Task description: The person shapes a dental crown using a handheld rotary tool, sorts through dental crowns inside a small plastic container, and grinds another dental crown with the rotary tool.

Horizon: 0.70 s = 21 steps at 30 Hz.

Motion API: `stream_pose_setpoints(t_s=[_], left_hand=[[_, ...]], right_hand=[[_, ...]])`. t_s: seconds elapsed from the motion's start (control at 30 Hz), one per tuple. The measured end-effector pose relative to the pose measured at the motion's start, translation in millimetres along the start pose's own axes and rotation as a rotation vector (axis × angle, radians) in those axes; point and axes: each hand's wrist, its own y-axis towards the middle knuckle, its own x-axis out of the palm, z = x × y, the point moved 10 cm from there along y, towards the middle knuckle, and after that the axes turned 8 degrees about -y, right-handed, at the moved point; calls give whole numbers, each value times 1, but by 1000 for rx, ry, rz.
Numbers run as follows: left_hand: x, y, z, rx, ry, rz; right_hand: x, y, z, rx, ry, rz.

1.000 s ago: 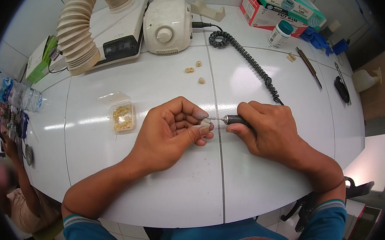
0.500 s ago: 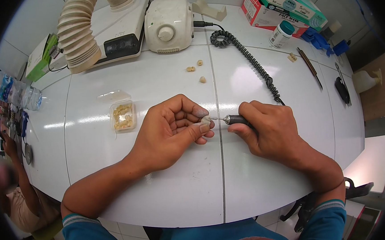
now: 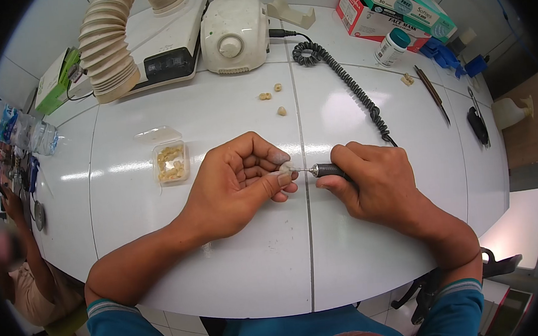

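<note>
Between thumb and index fingertip, my left hand (image 3: 239,185) pinches a small whitish dental crown (image 3: 286,167), mostly covered by the fingers. My right hand (image 3: 375,176) is wrapped round a dark rotary handpiece (image 3: 328,170), its thin metal bur pointing left and meeting the crown. White dust coats my left fingertips. Beyond my hands lie a few tooth-coloured crowns, one single piece (image 3: 282,111) nearest. Left of my left hand stands a clear plastic box (image 3: 186,155) with several yellowish tooth pieces (image 3: 170,165) inside and its lid raised.
A white control unit (image 3: 233,36) with a knob connects to a coiled black cord (image 3: 350,75). Beside it, a ribbed suction hose (image 3: 108,48) hangs over the table. Mask boxes (image 3: 389,13), a bottle (image 3: 391,48) and a brown tool (image 3: 432,94) lie right. Another person (image 3: 30,278) sits far left.
The handpiece has shifted very slightly left and down, with the bur still at the crown. The left hand's pinch stays practically the same.
</note>
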Motion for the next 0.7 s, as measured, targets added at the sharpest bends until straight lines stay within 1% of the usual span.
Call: stream_pose_setpoints(t_s=[0.17,0.27,0.47,0.7], left_hand=[[0,0,0,-12,18,0],[0,0,1,-2,19,11],[-3,-1,4,-3,37,50],[-5,0,2,17,19,60]], right_hand=[[-2,0,0,-8,0,21],[0,0,-2,-23,-7,-8],[0,0,3,37,18,-6],[-1,0,1,16,-6,6]])
